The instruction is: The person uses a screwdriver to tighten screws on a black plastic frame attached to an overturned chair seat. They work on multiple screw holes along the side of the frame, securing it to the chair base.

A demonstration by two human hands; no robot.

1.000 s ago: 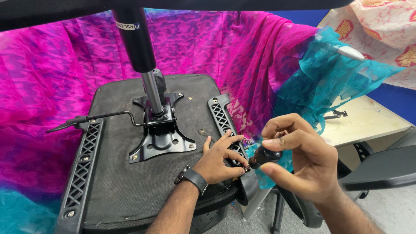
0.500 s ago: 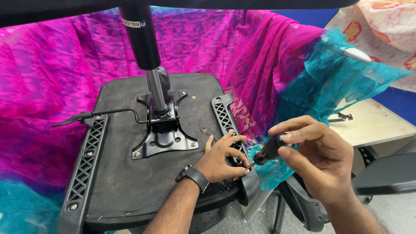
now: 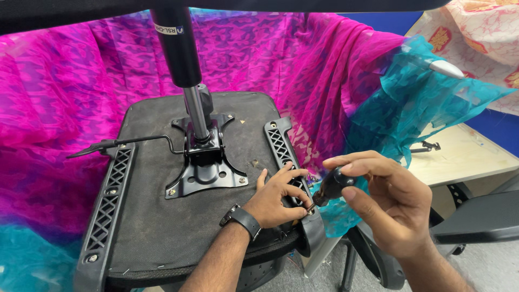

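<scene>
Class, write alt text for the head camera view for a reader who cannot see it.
A right hand holds a stubby screwdriver to the plastic bracket on an upturned office chair seat, where the left hand rests; pink and teal fabric hangs behind.

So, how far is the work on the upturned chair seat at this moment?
Already done: the metal plate has screws at its corners, and the left bracket shows screws too. In hand: the left hand rests on the right bracket at its near end, while the right hand brings a dark-handled screwdriver to that spot. Left: that near-end fastening; whether it is tight cannot be seen.
</scene>
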